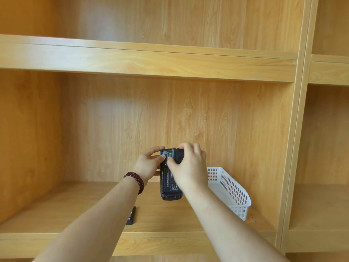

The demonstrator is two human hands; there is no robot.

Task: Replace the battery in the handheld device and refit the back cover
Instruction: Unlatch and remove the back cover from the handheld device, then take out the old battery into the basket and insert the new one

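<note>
Head: both hands grip the handheld device.

battery label print, too small to read

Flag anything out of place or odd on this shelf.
One thing: a spare battery lies loose near the shelf's front edge, outside the white basket. The handheld device, held by both hands, has its back open, label exposed.
</note>
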